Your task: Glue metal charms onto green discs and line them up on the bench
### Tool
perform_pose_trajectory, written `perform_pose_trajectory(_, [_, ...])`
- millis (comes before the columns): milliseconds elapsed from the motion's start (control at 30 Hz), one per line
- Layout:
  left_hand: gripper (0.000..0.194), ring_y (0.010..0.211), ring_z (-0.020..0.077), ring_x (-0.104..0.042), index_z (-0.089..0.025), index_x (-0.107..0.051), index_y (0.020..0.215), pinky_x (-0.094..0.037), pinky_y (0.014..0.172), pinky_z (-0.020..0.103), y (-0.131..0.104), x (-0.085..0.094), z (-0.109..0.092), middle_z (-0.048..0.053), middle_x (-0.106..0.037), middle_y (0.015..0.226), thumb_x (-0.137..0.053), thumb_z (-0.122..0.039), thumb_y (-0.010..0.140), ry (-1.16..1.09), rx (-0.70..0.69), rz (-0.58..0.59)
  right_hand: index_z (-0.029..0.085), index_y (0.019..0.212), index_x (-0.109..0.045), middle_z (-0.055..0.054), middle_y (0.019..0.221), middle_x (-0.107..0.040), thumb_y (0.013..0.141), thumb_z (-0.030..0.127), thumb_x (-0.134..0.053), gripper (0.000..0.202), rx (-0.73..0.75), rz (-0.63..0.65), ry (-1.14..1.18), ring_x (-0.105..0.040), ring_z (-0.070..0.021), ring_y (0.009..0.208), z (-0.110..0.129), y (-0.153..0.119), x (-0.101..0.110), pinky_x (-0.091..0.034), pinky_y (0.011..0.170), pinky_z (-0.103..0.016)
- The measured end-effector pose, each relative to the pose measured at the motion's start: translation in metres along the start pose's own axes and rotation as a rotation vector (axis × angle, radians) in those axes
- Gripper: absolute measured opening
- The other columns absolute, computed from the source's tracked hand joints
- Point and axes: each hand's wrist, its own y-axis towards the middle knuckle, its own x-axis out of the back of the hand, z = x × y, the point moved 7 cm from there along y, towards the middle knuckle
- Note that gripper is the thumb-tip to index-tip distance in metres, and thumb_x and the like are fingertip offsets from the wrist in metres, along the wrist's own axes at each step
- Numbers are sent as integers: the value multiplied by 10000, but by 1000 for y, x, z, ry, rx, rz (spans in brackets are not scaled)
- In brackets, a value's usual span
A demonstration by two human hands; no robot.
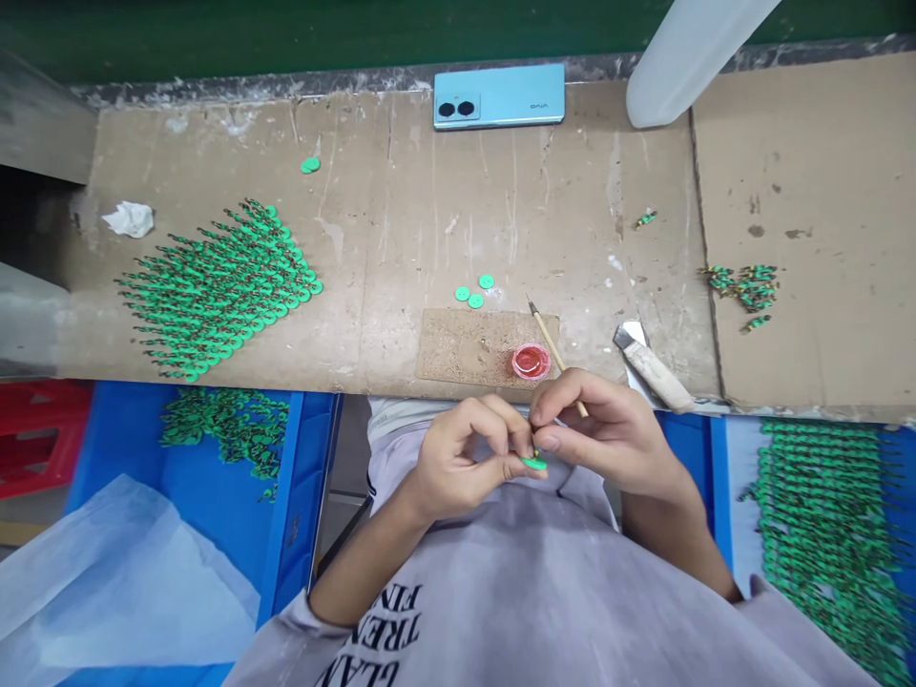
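My left hand (468, 453) pinches a small green disc (533, 464) between thumb and fingers, just off the bench's near edge. Against it my right hand (612, 439) is closed, thumb and fingertip together at a tiny yellowish bit on top of the disc. What the right fingertips grip is mostly hidden. Beyond the hands, a small pot of red liquid (530, 361) stands on a cardboard piece (458, 345). A thin brush (548, 334) lies beside the pot, its handle running behind the right hand. Three loose green discs (475, 301) lie farther back.
Rows of green disc pieces (229, 291) cover the bench's left part. A phone (501, 95) lies at the back, a utility knife (655, 367) and small green-and-gold pieces (748, 286) to the right. Blue bins (286, 515) below hold more green pieces. A white post (687, 67) stands behind.
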Motion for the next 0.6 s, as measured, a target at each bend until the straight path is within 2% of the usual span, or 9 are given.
perform_pose_trajectory(200, [317, 745, 125, -681, -200, -513, 811, -587, 674, 237, -3, -1, -3, -18, -695, 827, -816, -149, 887, 35, -56, 13, 229, 927, -715, -7, 785, -700, 942, 355, -797, 152, 14, 11, 6, -627, -132, 655, 2, -1, -1, -541, 592, -240])
perform_pose_trajectory(400, [341, 796, 139, -724, -217, -528, 942, -624, 727, 261, 0, -2, -11, -4, -713, 903, -850, -145, 854, 167, -86, 27, 227, 953, -705, -10, 786, -703, 967, 309, -760, 99, 35, 12, 78, -646, -146, 641, 3, -4, 2, -523, 553, -261])
perform_pose_trajectory(600, [348, 797, 135, -725, -206, -537, 930, -612, 723, 237, 1, -4, -9, 3, -720, 878, -840, -63, 836, 93, -92, 71, 223, 954, -695, -10, 782, -688, 985, 319, -736, 109, 24, 33, 117, -648, -146, 638, 2, -5, 1, -520, 546, -259])
